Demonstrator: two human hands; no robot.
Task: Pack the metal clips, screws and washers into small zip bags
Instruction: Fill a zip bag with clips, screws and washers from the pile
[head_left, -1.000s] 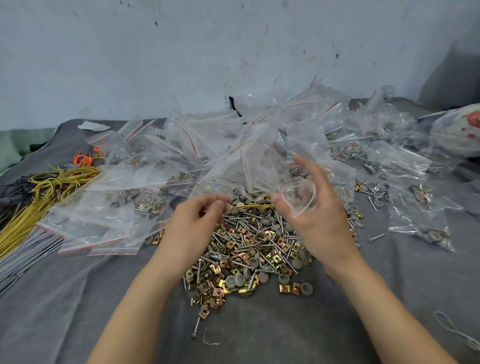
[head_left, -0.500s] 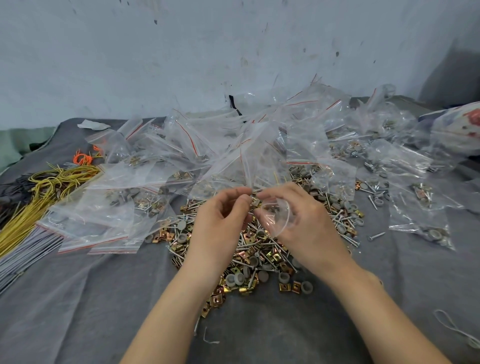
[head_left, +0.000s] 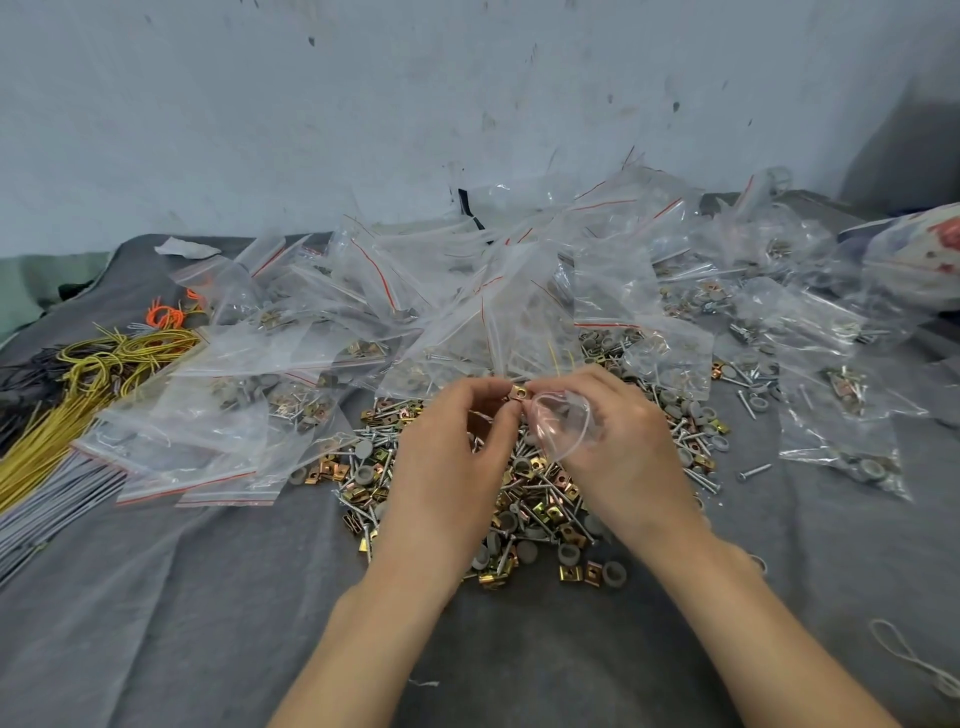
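Note:
A heap of loose brass metal clips, screws and grey washers (head_left: 535, 499) lies on the grey cloth in front of me. My left hand (head_left: 447, 462) pinches one brass clip (head_left: 518, 391) between thumb and fingertips, right at the mouth of a small clear zip bag (head_left: 563, 423). My right hand (head_left: 618, 452) grips that bag, its opening turned toward the clip. Both hands hover over the heap's far side and hide part of it.
Many clear zip bags (head_left: 467, 291) with red seal lines, some filled, are piled behind and to both sides. Yellow wire bundles (head_left: 78, 395), orange ties (head_left: 166, 314) and grey strips (head_left: 47, 514) lie at the left. A white loop (head_left: 919, 662) sits at the lower right.
My hands came together over the heap. The left hand, earlier low on the pile, now holds a brass clip up at the bag's mouth; the right hand brought the bag down and inward.

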